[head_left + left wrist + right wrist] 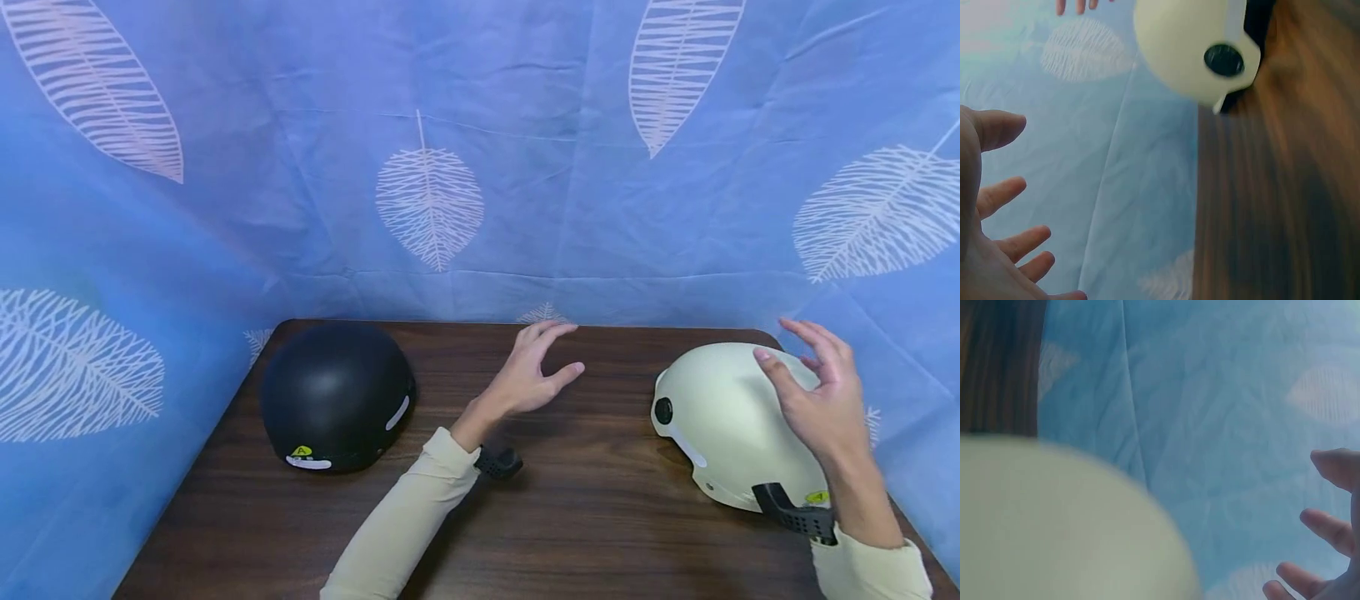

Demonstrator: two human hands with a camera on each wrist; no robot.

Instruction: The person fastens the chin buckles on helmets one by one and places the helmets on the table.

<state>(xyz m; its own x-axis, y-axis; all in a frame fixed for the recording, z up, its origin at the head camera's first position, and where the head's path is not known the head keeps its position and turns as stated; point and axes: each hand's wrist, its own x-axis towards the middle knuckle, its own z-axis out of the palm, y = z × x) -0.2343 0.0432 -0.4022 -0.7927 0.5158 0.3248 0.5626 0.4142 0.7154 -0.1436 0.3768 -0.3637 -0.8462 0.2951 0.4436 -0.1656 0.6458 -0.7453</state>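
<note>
A cream helmet (pixel 738 425) with a black round vent rests at the table's right side. My right hand (pixel 825 400) is over its right part, fingers spread and bent a little, holding nothing; whether it touches the shell I cannot tell in the head view, but in the right wrist view the fingers (pixel 1329 531) are apart from the helmet (pixel 1066 525). My left hand (pixel 528 375) hangs above the table between the two helmets, thumb and fingers apart and holding nothing. The left wrist view shows that hand (pixel 997 219) away from the cream helmet (pixel 1191 44).
A black helmet (pixel 337 396) with a yellow sticker sits at the left of the dark wooden table (pixel 570 533). Behind the table hangs a blue cloth (pixel 525 208) with white leaf prints, which also runs down the left and right sides.
</note>
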